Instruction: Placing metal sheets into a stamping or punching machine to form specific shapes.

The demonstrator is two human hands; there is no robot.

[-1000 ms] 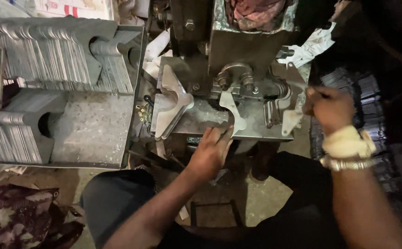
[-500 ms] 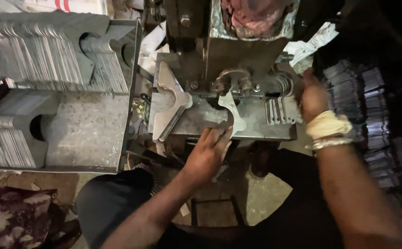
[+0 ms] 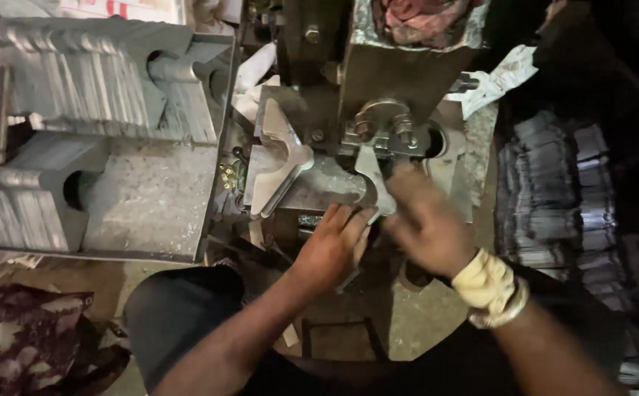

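Here your left hand (image 3: 330, 246) and right hand (image 3: 426, 227) both pinch the flat notched steel blank (image 3: 373, 183) on the press bed (image 3: 312, 192), just below the clamp studs (image 3: 382, 125). It looks stiff, light and sharp-edged, so hold its flat faces.

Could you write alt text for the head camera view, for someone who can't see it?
Seen from above, a person's left hand and right hand meet on a flat metal blank at a press machine. Stacked blanks fill a tray on the left.
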